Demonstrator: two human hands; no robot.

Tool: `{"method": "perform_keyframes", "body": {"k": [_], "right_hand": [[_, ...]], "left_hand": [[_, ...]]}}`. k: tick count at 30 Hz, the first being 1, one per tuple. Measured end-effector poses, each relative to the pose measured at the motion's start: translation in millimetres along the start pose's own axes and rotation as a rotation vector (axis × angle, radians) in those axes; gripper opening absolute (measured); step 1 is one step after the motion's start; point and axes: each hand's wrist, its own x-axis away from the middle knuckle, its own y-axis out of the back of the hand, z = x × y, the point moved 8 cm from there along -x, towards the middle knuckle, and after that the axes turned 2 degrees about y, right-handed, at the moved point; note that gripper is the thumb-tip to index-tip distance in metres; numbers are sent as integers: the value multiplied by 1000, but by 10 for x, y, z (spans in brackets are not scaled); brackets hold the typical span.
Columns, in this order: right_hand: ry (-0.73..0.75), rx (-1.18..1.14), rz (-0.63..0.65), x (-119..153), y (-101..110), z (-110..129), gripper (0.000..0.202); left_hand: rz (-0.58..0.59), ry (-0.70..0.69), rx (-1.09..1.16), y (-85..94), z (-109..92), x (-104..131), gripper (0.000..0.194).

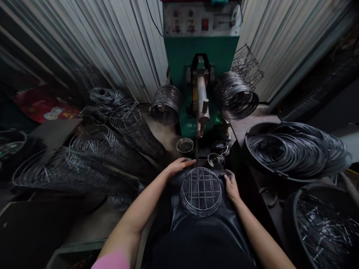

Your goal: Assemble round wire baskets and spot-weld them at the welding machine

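A round wire rack (201, 192) with a crossed grid lies on the black apron (207, 228) over my lap. My left hand (180, 166) is beyond the rack's left side, fingers stretched toward the right and apart from the rack; something orange is around one finger. At the right, my right hand (231, 185) has its fingers curled at the apron's edge, close to the rack but not on it. Just beyond stand small metal bowls, one at the left (184, 145) and another in the middle (215, 160); their contents are unclear.
A green spot-welding machine (202, 48) stands ahead, its metal arm (202, 97) pointing toward me. Wire ring coils hang left (165, 104) and right (235, 95). Wire ring stacks (92, 160) lie left. At right are a basin of rings (249, 157) and a tub of short wires (297, 224).
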Motion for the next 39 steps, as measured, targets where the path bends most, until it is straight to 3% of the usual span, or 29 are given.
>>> {"method": "perform_keyframes", "body": {"k": [4,8,12,15,18,22,26,28,30,32,36,39], "right_hand": [[-182,-250,-109,-32,175,-254,24],[-392,-474,-178,-70,363,-406,22],[-452,-541,-111,-78,352,-399,14],[-372,-522,-50,-95,278,-253,13],[-207,-370,-66,-69,280,-9,21],[78,41,-61,87,318,281,32],[167,351,20,232,335,166,42],[181,423,28,249,366,128,43],[198,467,72,248,331,225,42],[216,500,180,261,190,469,39],[319,580,421,330,-301,1207,30],[359,688,559,300,-698,1517,19]], "left_hand": [[308,194,-171,-388,-46,-367,48],[588,245,-220,-667,-15,-448,39],[664,215,-258,-692,-50,-373,36],[664,161,-279,-648,-128,-235,36],[575,10,-316,-541,-285,-37,40],[263,-295,-463,-258,-629,408,58],[-102,-677,-537,1,-1072,1002,64],[-291,-776,-590,97,-1188,1165,65],[-429,-781,-624,161,-1213,1169,67],[-502,-764,-649,176,-1196,1075,67],[-524,-779,-734,41,-1161,871,67],[-501,-800,-789,-119,-1138,788,63]]}}
